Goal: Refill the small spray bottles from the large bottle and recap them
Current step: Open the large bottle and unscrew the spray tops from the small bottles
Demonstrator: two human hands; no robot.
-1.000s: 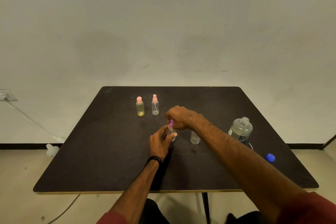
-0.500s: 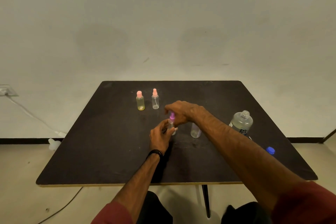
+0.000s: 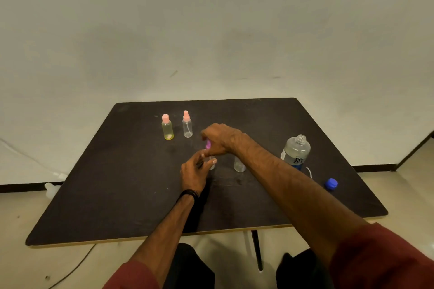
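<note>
A small clear spray bottle (image 3: 212,164) stands mid-table, held at its body by my left hand (image 3: 195,172). My right hand (image 3: 220,138) is closed over its purple spray cap (image 3: 208,144) from above. Just to the right stands another small clear bottle (image 3: 239,164) with no cap, partly hidden by my right forearm. At the back left stand a yellowish bottle (image 3: 167,127) and a clear bottle (image 3: 187,124), both with pink caps. The large clear bottle (image 3: 296,152) stands open at the right, its blue cap (image 3: 331,183) lying on the table nearby.
The dark table (image 3: 112,190) has a pale front edge and stands against a plain wall. A thin white tube (image 3: 309,171) lies by the large bottle. A white object (image 3: 51,189) and a cable lie on the floor at the left.
The hands stay on the same purple-capped bottle; my right hand has turned slightly over the cap. The camera has tilted, so the table sits higher in view.
</note>
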